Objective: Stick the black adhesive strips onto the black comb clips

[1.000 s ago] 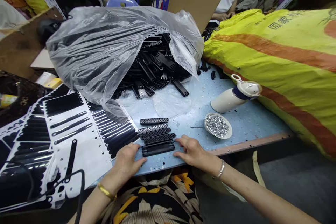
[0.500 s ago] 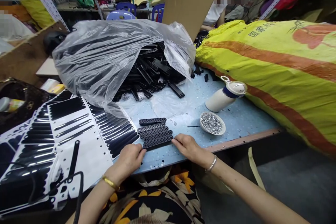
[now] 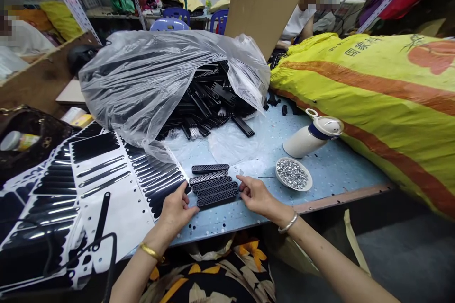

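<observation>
Several black plastic strips with a lattice pattern (image 3: pixel 215 187) lie side by side in a short row on the blue table. My left hand (image 3: pixel 177 206) is at the left ends of the row, thumb and index finger apart. At the right ends is my right hand (image 3: pixel 259 197), index finger stretched out and the other fingers curled. Neither hand has lifted a strip; whether the fingertips touch the nearest ones is hard to see. Beyond the row, a clear plastic bag (image 3: pixel 131 80) spills a heap of black plastic pieces (image 3: pixel 209 99).
White sheets with glossy black strips (image 3: pixel 103 213) cover the left side. On the right stand a bowl of small shiny metal bits (image 3: pixel 293 173), a tilted white bottle (image 3: pixel 305 139) and a big yellow sack (image 3: pixel 373 85). A person (image 3: pixel 302 19) sits behind a cardboard sheet (image 3: pixel 265 4).
My fingers have spread and come away from the ends of the nearest strip. Both hands have shifted slightly up along the row. The camera view has moved a little.
</observation>
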Demonstrator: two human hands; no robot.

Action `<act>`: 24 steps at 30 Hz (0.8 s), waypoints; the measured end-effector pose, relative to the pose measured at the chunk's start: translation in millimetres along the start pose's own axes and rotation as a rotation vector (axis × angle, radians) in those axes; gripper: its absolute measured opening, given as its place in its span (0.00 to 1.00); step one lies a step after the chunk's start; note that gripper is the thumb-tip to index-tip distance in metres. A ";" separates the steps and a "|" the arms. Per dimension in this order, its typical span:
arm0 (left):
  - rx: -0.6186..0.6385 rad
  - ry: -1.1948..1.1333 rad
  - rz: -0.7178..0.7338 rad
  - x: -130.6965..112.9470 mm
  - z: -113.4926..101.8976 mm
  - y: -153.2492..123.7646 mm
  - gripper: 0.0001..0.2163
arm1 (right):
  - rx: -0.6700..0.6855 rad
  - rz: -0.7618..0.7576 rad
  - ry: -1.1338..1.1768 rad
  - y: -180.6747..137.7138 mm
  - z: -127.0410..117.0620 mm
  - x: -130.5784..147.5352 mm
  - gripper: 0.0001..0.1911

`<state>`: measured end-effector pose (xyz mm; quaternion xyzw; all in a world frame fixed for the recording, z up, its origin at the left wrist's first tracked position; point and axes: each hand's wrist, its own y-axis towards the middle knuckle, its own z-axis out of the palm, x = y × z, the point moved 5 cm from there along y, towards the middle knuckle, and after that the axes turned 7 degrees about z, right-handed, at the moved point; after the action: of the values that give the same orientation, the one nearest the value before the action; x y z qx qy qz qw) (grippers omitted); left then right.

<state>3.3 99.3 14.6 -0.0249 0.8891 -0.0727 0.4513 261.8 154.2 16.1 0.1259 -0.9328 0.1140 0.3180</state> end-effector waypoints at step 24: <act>-0.337 -0.188 0.283 -27.9 1.9 48.0 0.19 | -0.288 -0.064 0.076 53.3 -0.4 21.3 0.15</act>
<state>22.4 149.6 28.4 0.0183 0.8373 0.1435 0.5272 229.3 201.1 22.6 0.1041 -0.9223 -0.0264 0.3712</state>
